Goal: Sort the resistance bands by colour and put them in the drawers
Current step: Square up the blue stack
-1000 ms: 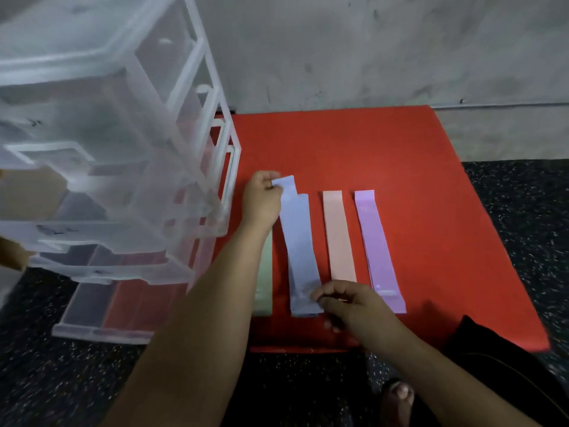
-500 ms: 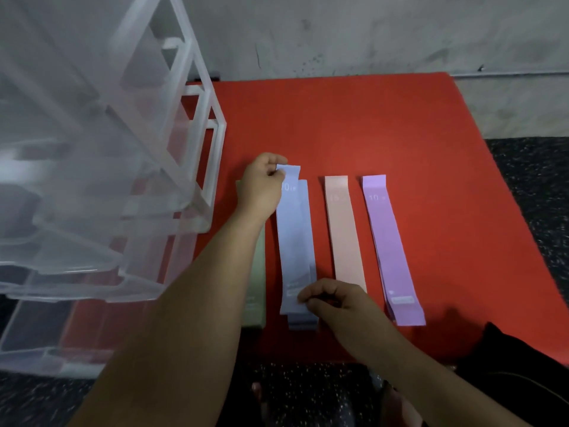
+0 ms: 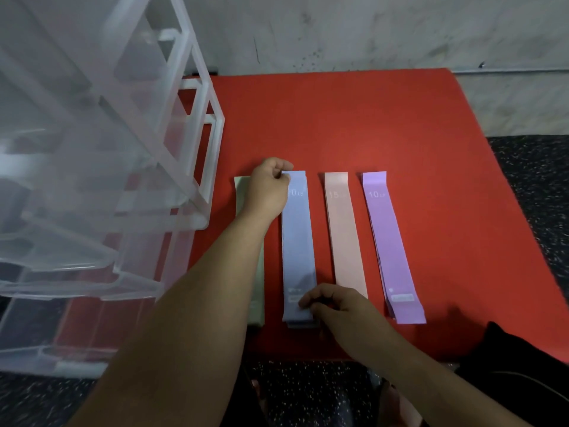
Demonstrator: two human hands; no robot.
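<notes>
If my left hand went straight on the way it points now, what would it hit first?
Nothing close. The left hand, pinching the far end of the blue band, points away over bare red mat; the way looks free up to the wall, though depth is unclear.

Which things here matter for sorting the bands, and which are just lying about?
Job: blue bands, pinched at both ends by left hand and right hand; green band; pink band; purple bands; clear drawer unit.
Lying about: red mat underneath; black fabric at the near right corner.
</notes>
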